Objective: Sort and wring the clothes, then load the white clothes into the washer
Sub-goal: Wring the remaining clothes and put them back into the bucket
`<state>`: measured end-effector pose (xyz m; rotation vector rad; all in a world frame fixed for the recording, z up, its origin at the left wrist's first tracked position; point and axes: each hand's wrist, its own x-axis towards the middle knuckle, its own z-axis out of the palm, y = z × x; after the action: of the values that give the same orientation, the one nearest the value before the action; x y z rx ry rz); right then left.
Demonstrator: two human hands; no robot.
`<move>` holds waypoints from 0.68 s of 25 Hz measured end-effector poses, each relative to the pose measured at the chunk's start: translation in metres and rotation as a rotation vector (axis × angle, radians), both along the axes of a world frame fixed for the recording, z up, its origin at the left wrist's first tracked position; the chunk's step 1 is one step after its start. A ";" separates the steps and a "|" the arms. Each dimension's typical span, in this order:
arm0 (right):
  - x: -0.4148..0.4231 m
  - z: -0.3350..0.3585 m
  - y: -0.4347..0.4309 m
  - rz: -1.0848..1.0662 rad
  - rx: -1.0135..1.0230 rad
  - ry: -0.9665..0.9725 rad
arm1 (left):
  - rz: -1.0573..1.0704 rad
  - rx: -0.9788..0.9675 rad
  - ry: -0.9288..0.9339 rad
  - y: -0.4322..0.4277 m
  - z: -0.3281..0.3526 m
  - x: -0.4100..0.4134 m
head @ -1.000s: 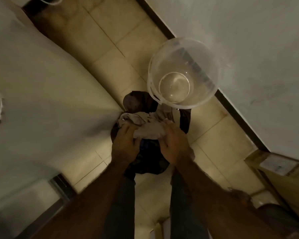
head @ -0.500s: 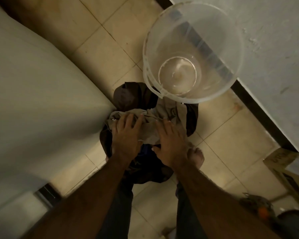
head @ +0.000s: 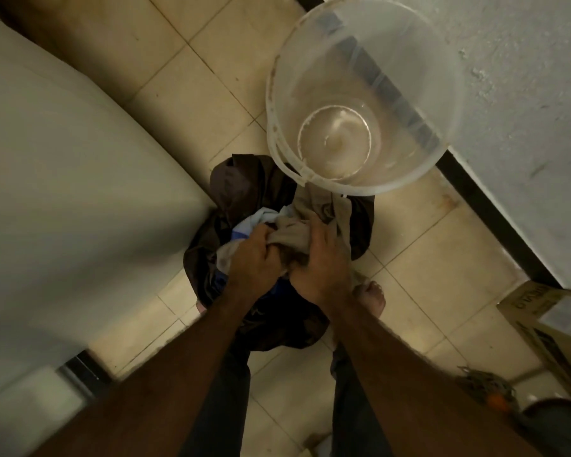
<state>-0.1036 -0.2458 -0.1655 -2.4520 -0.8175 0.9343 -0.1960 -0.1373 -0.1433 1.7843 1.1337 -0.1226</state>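
- Beige cloth [head: 292, 237], bunched and creased, sits just below the clear plastic bucket [head: 270, 103], on top of the heap of clothes; one end of it runs up under the bucket's near rim.
- The left grip [head: 254, 258] is clenched on the beige cloth, fingers curled into its folds, below the bucket and a little to its left.
- The right grip [head: 317, 262] is likewise clenched on the same cloth, directly below the bucket; the two knuckle rows are touching or very nearly so.
- A dark brown garment [head: 241, 183] forms the outer part of the heap, its top edge touching the bucket's lower left rim.
- A white and blue cloth [head: 254, 219] shows in the heap between the dark garment and the left grip, below the bucket.
- The bucket stands upright on the tiled floor [head: 178, 77], and a shallow layer of cloudy water seems to lie in its base.
- A large white rounded body [head: 80, 153] fills the view well to the left of the bucket; whether it is the washer cannot be told.
- A pale wall [head: 524, 94] with a dark skirting strip [head: 495, 225] runs just to the right of the bucket.
- A bare foot [head: 371, 296] rests on the tiles below the bucket, beside the right wrist.
- A cardboard box [head: 541, 311] sits well below and to the right of the bucket.
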 end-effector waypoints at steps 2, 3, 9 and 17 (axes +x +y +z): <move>0.005 0.014 -0.001 -0.221 0.093 0.128 | 0.281 -0.141 0.009 0.001 0.012 0.012; 0.007 0.023 -0.001 -0.298 0.119 0.177 | 0.399 -0.217 0.011 0.003 0.018 0.021; 0.012 0.084 0.012 -0.401 0.213 0.517 | 0.560 -0.338 -0.054 0.008 0.033 0.058; 0.022 0.076 0.022 -0.886 0.075 0.703 | 0.691 -0.942 -0.168 0.011 0.044 0.058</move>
<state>-0.0812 -0.2236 -0.0894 -1.8506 0.4341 1.1961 -0.1383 -0.1260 -0.0991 0.5277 1.2194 -0.0679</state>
